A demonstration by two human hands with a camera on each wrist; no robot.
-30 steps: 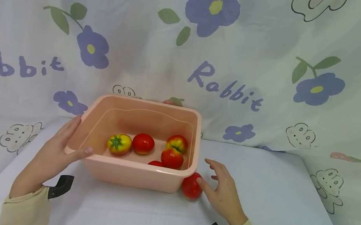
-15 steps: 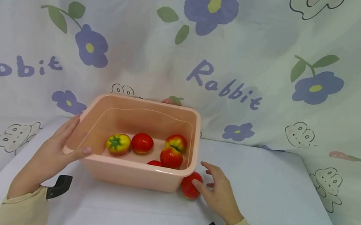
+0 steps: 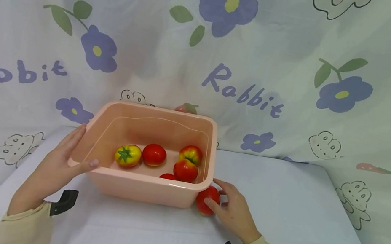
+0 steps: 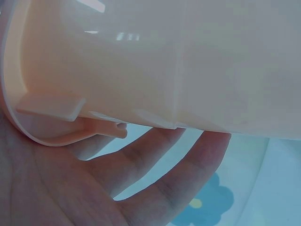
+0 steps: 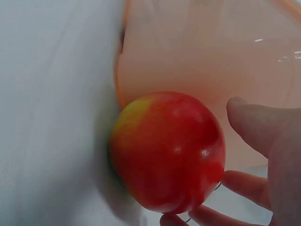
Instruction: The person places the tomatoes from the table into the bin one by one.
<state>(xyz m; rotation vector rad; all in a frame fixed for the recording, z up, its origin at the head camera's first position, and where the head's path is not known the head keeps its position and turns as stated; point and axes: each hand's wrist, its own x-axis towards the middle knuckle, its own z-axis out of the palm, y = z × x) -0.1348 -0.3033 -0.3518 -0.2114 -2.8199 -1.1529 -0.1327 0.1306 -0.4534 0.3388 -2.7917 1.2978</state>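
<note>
A peach-coloured plastic bin [image 3: 142, 188] stands on the white table, with several red and yellow toy fruits in it. My left hand [image 3: 53, 172] rests against its left end, fingers extended along the outer wall and thumb over the front rim. In the left wrist view, fingertips [image 4: 216, 146] touch the bin's wall. Outside the bin's front right corner lies a red apple [image 5: 169, 153] with a yellow patch. My right hand [image 3: 236, 211] is around its right side; the fingers are loosely bent by its far side, and the thumb stands apart from it in the right wrist view.
Inside the bin are a yellow fruit [image 3: 128, 155] with a green star-shaped top, a red fruit [image 3: 154, 155], and a red-yellow one [image 3: 191, 154] behind another red one [image 3: 185, 171]. The front rim partly hides one more. A printed cloth [image 3: 299, 49] hangs behind the table.
My right hand has come leftward and slightly down, closer around the apple. My left hand and the bin keep their places; the head view shifts a little.
</note>
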